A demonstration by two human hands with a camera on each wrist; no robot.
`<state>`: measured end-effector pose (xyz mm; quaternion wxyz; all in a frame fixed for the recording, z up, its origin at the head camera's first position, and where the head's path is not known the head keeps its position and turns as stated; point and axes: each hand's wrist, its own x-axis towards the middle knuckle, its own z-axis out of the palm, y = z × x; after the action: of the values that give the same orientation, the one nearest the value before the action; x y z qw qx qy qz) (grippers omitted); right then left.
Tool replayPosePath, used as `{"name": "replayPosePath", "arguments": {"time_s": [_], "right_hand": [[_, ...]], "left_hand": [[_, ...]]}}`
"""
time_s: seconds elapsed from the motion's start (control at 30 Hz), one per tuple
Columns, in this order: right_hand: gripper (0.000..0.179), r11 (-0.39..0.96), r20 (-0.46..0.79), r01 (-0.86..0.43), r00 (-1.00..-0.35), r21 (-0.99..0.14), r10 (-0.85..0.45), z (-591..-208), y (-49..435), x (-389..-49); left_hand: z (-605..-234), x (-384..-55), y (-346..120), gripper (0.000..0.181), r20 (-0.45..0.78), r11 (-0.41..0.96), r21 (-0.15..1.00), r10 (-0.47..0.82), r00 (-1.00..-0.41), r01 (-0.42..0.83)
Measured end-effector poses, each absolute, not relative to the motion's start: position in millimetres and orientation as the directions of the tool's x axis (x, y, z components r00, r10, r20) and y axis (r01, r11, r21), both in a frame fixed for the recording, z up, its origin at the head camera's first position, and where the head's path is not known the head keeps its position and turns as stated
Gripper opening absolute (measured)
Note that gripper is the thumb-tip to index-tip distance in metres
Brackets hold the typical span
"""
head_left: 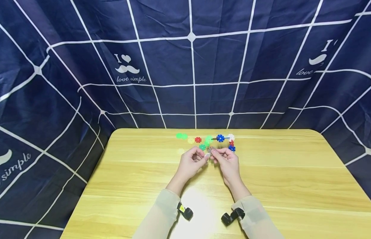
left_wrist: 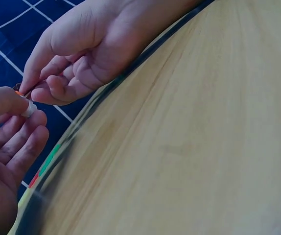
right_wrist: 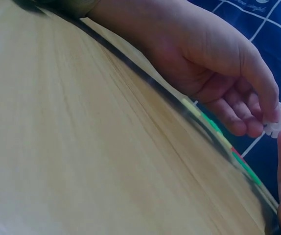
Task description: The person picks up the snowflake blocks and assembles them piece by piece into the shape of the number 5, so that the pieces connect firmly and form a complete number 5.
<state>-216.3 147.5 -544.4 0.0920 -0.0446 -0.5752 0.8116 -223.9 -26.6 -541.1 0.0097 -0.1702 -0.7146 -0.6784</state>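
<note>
Between finger and thumb, my left hand [head_left: 189,163] pinches a white notched plastic disc [right_wrist: 278,121], like a snowflake building piece. My right hand [head_left: 229,165] meets it fingertip to fingertip and pinches a small brown piece [left_wrist: 27,93], largely covered by the fingers. An orange piece [head_left: 211,145] shows just above the fingertips in the head view. Beyond the hands lies a run of discs: a light green disc [head_left: 209,139], a blue disc [head_left: 220,138] and a white disc [head_left: 231,137]. Whether the held pieces join that run I cannot tell.
Loose discs lie left of the run: bright green discs [head_left: 181,136], a yellow disc [head_left: 191,140], a red disc [head_left: 198,140] and a green disc [head_left: 202,146]. Another blue disc [head_left: 231,148] ends the run at right. A dark curtain [head_left: 161,99] stands behind the wooden table [head_left: 293,186].
</note>
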Motion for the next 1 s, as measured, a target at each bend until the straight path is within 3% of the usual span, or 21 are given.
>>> {"name": "replayPosePath", "arguments": {"time_s": [0.3, 0.57, 0.8, 1.0], "right_hand": [[0.004, -0.303, 0.027, -0.087, -0.98, -0.949, 0.198, -544.0, 147.6, -215.4], [0.016, -0.289, 0.024, -0.069, -0.988, -0.955, 0.154, -543.1, 148.6, -214.5], [0.008, -0.284, -0.001, -0.033, -0.993, -0.958, 0.117, -542.2, 148.8, -214.7], [0.013, -0.267, 0.001, -0.04, -0.989, -0.963, 0.146, -542.3, 146.1, -213.6]], "left_hand": [[-542.8, -225.4, -25.5, 0.012, 0.261, 0.089, 0.954, 0.222, -0.94, 0.286], [-543.5, -225.2, -25.9, 0.013, 0.266, 0.089, 0.954, 0.189, -0.945, 0.286], [-543.6, -224.5, -24.1, 0.015, 0.29, 0.111, 0.944, 0.159, -0.944, 0.309], [-541.5, -222.4, -21.7, 0.015, 0.256, 0.108, 0.955, 0.173, -0.951, 0.277]]}}
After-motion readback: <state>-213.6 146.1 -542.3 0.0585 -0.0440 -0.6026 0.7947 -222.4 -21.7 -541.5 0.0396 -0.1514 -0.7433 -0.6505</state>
